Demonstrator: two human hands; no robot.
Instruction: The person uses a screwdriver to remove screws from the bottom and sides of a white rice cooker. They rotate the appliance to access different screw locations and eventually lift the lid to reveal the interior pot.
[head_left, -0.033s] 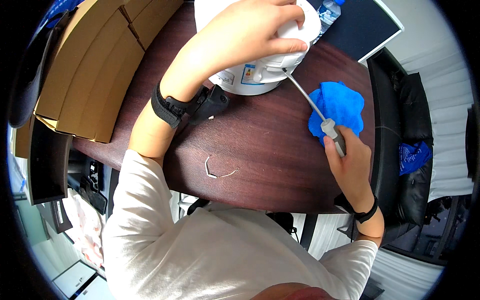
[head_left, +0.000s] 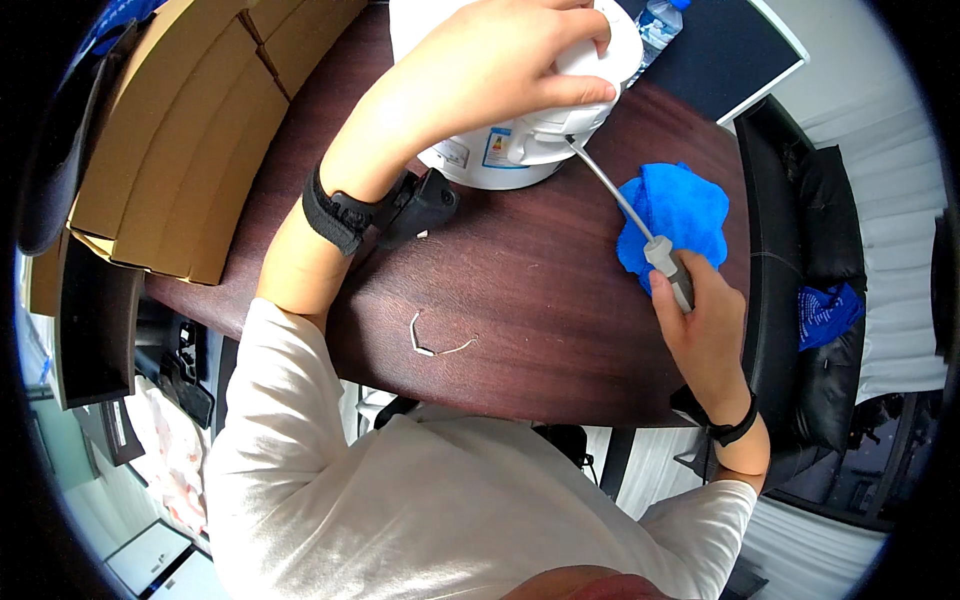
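"Spreading beneath the objects, what surface is seen?"

"A dark red-brown desk (head_left: 560,310) is shown, flanked at left by cardboard boxes (head_left: 190,150) and at the far side by a dark panel (head_left: 725,60) with a white edge. A blue cloth (head_left: 685,215) is laid at right; a thin bent strip (head_left: 424,350) is placed near the front."

"How is the room arranged?"

"A black sofa (head_left: 825,210) is set at right, before a white curtain (head_left: 895,320)."

"And the hands?"

"A white appliance (head_left: 540,150) is stood at the desk's far side. Its lid (head_left: 622,40) is covered by the left hand (head_left: 525,58), the grip spread wide. A screwdriver (head_left: 610,189) is held in the right hand (head_left: 708,325), the grip closed around its handle; its tip is brought to the appliance's front, though its depth cannot be told."

"What is changed from the earlier frame?"

"Only a very slight rightward shift of the right hand and handle is detected; appliance, left hand and cloth are seen unmoved."
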